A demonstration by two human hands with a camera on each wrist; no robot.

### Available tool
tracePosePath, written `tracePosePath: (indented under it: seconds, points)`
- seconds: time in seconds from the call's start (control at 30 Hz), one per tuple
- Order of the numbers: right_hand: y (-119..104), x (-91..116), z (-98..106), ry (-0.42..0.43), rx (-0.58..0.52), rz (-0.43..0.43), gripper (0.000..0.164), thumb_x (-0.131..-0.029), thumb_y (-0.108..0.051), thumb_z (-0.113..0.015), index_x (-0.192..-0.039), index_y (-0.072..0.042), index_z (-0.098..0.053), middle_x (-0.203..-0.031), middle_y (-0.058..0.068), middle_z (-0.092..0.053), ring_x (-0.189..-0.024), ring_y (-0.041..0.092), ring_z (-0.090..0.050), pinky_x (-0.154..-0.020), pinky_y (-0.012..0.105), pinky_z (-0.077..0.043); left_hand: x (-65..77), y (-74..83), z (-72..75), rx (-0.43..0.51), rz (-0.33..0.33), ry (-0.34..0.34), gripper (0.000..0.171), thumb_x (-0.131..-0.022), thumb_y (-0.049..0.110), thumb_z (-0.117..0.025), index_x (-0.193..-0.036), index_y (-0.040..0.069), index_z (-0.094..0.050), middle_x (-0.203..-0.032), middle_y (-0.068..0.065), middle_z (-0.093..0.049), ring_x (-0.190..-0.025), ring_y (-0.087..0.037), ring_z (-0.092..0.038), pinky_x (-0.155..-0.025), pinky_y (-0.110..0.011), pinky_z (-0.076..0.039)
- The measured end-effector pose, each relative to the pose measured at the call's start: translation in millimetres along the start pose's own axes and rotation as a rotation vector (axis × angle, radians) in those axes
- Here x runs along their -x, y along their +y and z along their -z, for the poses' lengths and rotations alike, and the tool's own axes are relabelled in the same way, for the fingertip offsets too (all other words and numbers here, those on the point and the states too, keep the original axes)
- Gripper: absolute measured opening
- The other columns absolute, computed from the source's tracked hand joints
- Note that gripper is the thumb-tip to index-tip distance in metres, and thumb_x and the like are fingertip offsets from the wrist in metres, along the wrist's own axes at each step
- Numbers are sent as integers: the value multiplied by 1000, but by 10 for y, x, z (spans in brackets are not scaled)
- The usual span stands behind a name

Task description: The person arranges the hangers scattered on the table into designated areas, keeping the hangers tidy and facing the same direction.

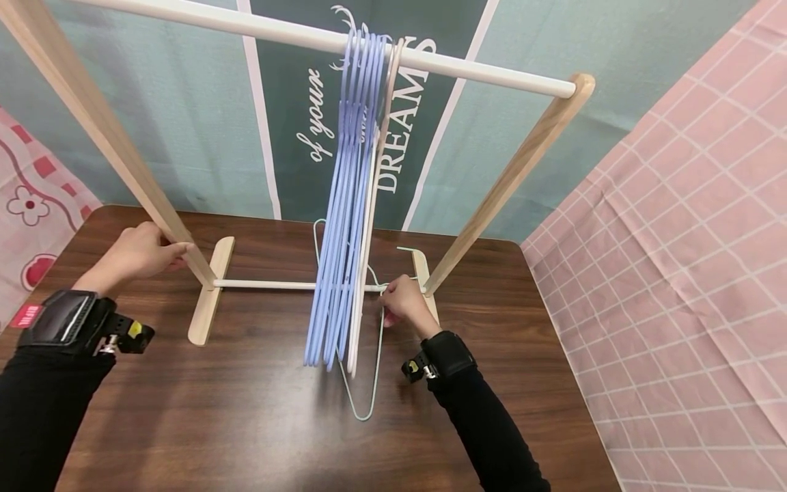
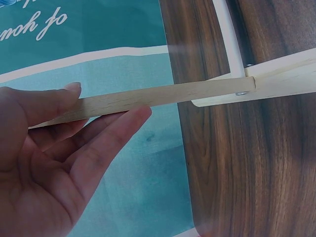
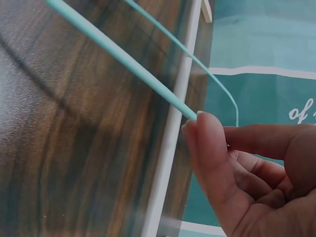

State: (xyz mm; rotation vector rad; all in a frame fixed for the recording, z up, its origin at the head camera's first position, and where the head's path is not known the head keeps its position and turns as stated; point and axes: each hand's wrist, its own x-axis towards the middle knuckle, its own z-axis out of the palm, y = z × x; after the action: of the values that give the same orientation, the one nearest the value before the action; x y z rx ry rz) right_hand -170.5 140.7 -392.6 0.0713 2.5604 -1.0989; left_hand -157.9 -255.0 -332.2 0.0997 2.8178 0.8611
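My left hand (image 1: 138, 251) holds the left wooden post (image 1: 117, 143) of a clothes rack low down, thumb on one side and fingers on the other, as the left wrist view shows. With my right hand (image 1: 406, 301) I pinch a mint-green hanger (image 3: 123, 59) between thumb and fingertips. That hanger is low, near the rack's bottom bar (image 1: 270, 284), partly hidden behind the other hangers; its hook points to the right. Several blue hangers (image 1: 344, 239) hang from the white top rail (image 1: 492, 70), bunched near its middle. Beside them hang pale hangers (image 1: 369, 232).
The rack stands on a dark wood table (image 1: 246, 417), on a left foot (image 1: 205, 318) and a right foot (image 1: 421, 266). Behind it hangs a teal cloth (image 1: 197, 137) with white lettering. A pink checked cloth (image 1: 688, 239) lines the right side.
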Motion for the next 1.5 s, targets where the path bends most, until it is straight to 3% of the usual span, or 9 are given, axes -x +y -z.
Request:
tracePosePath:
  seconds: [0.13,0.43,0.67,0.8,1.07,1.27,1.5]
  points:
    - [-41,20,41,-11,-35,2,12,-81,2,-61,-76,11,-66,-51,16,-59,-38,16,-58,-50,36,-56,2,8,-3,-10,-5,4,45,-95,26,-47,-94,-16,-59,-62,-1,-62,-56,-14,-56,-49,-29,-41]
    - [-126,62,136,-27,-103,51,11,-81,2,-63,-72,5,-67,-64,19,-64,-41,12,-56,-55,40,-57,-6,4,6,-19,6,1,45,-96,27,-47,-93,-17,-60,-60,-1,-62,-55,-14,-56,-49,-29,-41]
    - [-209,106,233,-84,-184,46,8,-79,4,-64,-72,7,-67,-66,21,-63,-44,15,-58,-49,32,-57,4,13,0,-9,16,13,44,-95,26,-48,-94,-17,-60,-62,-3,-63,-56,-13,-57,-49,-29,-43]
    - [-232,114,289,-132,-219,26,7,-80,6,-62,-74,9,-65,-67,21,-63,-45,16,-58,-51,33,-57,6,21,10,-10,17,12,44,-95,26,-48,-93,-17,-60,-61,-3,-63,-56,-13,-57,-49,-29,-42]
    - [-253,135,392,-196,-227,46,12,-82,10,-53,-76,12,-63,-78,15,-66,-48,18,-59,-54,35,-57,-4,33,18,-10,22,-6,45,-96,25,-47,-95,-19,-58,-61,-2,-62,-55,-13,-56,-48,-29,-42]
    - [-301,147,429,-207,-206,42,8,-80,11,-58,-72,14,-59,-63,14,-60,-45,17,-58,-54,36,-57,-2,26,14,-4,16,-9,45,-96,25,-47,-96,-19,-58,-63,-3,-62,-56,-13,-57,-49,-29,-43]
    - [-317,129,440,-202,-165,29,10,-78,13,-59,-71,7,-55,-62,16,-58,-44,18,-58,-51,33,-57,-3,4,2,0,-2,0,45,-95,26,-48,-97,-18,-58,-64,-4,-63,-57,-13,-58,-49,-29,-45]
